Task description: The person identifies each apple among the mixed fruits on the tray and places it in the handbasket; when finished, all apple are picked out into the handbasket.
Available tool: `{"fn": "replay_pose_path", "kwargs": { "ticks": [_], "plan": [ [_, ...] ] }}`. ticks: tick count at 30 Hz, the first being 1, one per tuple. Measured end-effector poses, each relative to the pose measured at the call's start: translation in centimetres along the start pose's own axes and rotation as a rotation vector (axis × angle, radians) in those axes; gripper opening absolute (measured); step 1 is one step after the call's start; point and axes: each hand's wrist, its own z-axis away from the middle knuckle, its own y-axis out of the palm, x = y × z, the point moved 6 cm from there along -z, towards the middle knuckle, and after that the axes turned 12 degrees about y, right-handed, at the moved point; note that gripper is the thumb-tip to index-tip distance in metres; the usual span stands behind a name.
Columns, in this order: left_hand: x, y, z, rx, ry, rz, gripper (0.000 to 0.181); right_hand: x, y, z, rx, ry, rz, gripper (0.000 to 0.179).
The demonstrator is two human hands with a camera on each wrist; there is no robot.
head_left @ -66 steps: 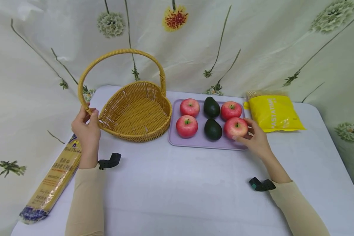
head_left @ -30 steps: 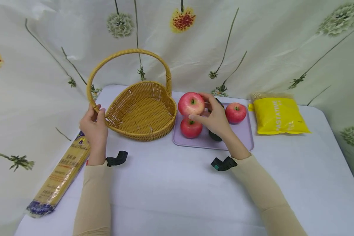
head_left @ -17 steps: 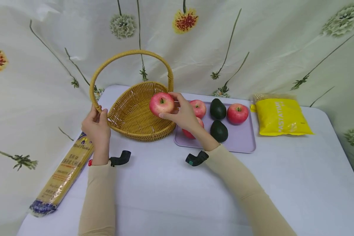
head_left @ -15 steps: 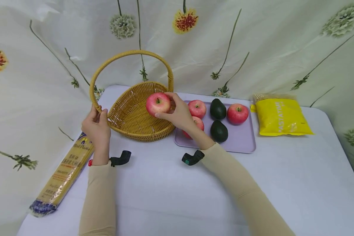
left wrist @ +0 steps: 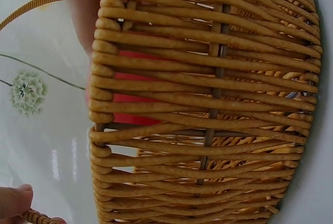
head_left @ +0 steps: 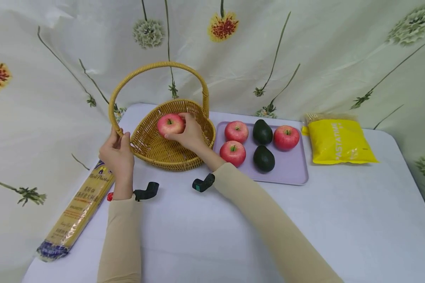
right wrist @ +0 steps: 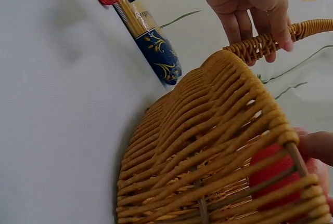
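A wicker basket [head_left: 170,157] with a tall arched handle [head_left: 156,67] stands at the back left of the table. My left hand [head_left: 117,155] pinches the lower left end of that handle; the right wrist view shows the thumb and fingers round the wrapped cane. Inside the basket's opening, my right hand [head_left: 190,133] holds a red apple [head_left: 171,124] from its right side. Through the slats in the left wrist view, red skin of the apple [left wrist: 136,86] shows behind the basket wall [left wrist: 208,99]. The apple's underside is hidden by the wall in both wrist views.
Right of the basket, a lilac tray [head_left: 287,173] bears three apples [head_left: 232,153] and two avocados [head_left: 264,158]. A yellow pasta bag [head_left: 340,141] lies beyond it. A long spaghetti pack [head_left: 76,212] lies along the left edge. A flower-printed cloth [head_left: 255,47] hangs behind.
My right hand has taken an apple from the tray's front right corner and carried it leftward into the basket's opening, lower than before. My left hand keeps its hold on the handle.
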Motion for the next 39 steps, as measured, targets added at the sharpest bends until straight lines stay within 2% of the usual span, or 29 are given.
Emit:
{"fn": "replay_pose_path", "kwargs": {
  "ticks": [11, 23, 31, 39],
  "plan": [
    [0.1, 0.0, 0.1, 0.003, -0.023, 0.001, 0.039, 0.8, 2.3, -1.3, -0.011, 0.026, 0.124, 0.076],
    [0.1, -0.1, 0.0, 0.003, -0.038, -0.006, 0.039, 0.5, 3.1, -1.5, 0.029, 0.079, 0.155, 0.077],
    [0.2, -0.1, 0.0, 0.009, -0.024, 0.001, 0.039, 0.2, 3.2, -1.7, 0.026, 0.082, 0.179, 0.051],
    [0.1, -0.2, 0.0, 0.0, 0.011, 0.001, 0.038, 0.2, 3.3, -1.8, 0.039, 0.102, 0.222, 0.051]
  ]
}}
